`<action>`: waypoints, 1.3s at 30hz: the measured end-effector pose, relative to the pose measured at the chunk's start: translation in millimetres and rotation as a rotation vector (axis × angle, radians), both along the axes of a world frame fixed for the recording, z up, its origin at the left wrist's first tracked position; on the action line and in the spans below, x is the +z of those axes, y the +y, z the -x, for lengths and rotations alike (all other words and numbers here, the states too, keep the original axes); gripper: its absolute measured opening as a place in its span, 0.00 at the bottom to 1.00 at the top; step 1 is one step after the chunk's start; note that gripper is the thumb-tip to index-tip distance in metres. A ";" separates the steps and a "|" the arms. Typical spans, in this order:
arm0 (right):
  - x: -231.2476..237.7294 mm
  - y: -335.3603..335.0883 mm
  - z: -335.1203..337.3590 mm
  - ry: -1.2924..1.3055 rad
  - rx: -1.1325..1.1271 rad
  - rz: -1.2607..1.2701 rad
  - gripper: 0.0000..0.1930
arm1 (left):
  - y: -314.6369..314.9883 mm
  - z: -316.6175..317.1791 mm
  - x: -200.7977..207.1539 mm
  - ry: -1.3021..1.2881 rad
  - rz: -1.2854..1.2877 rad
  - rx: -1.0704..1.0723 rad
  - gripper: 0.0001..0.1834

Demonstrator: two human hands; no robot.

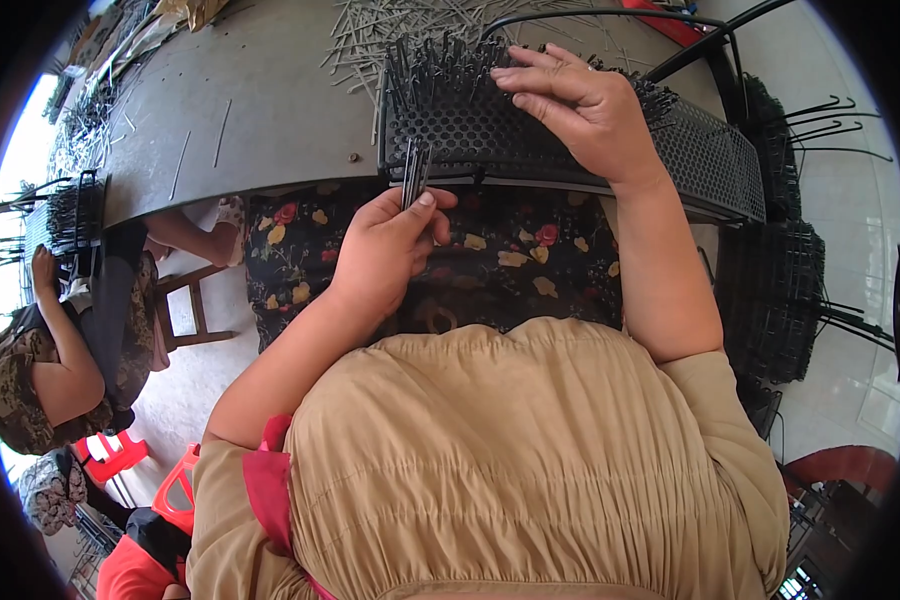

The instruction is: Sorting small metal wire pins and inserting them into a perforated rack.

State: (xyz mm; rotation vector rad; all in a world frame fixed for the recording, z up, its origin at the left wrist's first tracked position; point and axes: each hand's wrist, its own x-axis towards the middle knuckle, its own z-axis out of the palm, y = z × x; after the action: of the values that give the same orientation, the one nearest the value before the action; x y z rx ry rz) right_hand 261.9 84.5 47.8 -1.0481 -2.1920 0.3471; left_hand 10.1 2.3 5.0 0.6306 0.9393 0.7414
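My left hand (385,245) is closed round a small bunch of thin dark metal strips (416,165), which stick up between thumb and fingers. It is in front of the table edge, near the left corner of a black perforated metal basket (450,140). Many thin black strips (435,70) stand packed upright inside that basket. Over the basket's middle hovers my right hand (595,115), fingers stretched out and slightly apart, with nothing visible in them. Part of the basket's contents is hidden behind this hand.
Loose grey strips (355,45) lie heaped behind the basket on the grey table (250,110). A black bent rod (610,12) arches over the basket. To the right, black racks (785,290) carry long hooks. At left a person (65,360) sits beside another filled basket (70,215).
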 end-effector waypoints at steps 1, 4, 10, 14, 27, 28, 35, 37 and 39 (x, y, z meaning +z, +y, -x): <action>0.9 -1.2 0.1 -0.014 0.035 0.022 0.10 | -0.1 -0.2 0.3 0.002 -0.003 0.000 0.11; 0.3 -2.0 5.9 -0.030 0.007 -0.025 0.10 | -0.1 -1.0 -0.8 -0.008 -0.005 -0.009 0.12; 1.9 -6.3 11.2 0.055 -0.053 -0.119 0.09 | 0.0 -4.7 3.0 0.009 -0.018 -0.005 0.12; 17.5 -11.1 21.0 -0.168 -0.106 -0.353 0.06 | -0.7 -5.0 5.5 0.050 -0.045 0.004 0.12; 19.6 -8.1 28.9 -0.153 -0.228 -0.447 0.06 | -1.6 -6.7 7.4 0.046 -0.043 -0.047 0.10; 20.4 -7.7 27.8 -0.104 -0.210 -0.476 0.05 | -1.5 -5.7 7.3 0.033 -0.039 -0.058 0.10; -5.3 -2.1 9.5 -0.014 -0.225 -0.378 0.08 | -1.7 -12.7 5.0 0.067 0.030 -0.022 0.09; -5.2 -7.6 12.0 -0.051 -0.186 -0.312 0.09 | -1.4 -13.8 4.6 0.063 -0.003 -0.029 0.08; -8.8 -9.3 12.5 0.002 -0.181 -0.362 0.08 | -1.1 -14.0 5.1 0.049 -0.030 -0.033 0.08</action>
State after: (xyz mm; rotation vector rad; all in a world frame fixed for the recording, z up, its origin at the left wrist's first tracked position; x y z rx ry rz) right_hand 249.4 75.2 39.0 -1.0271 -2.0377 -0.1276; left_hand 24.1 1.3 10.2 0.6912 0.9618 0.7145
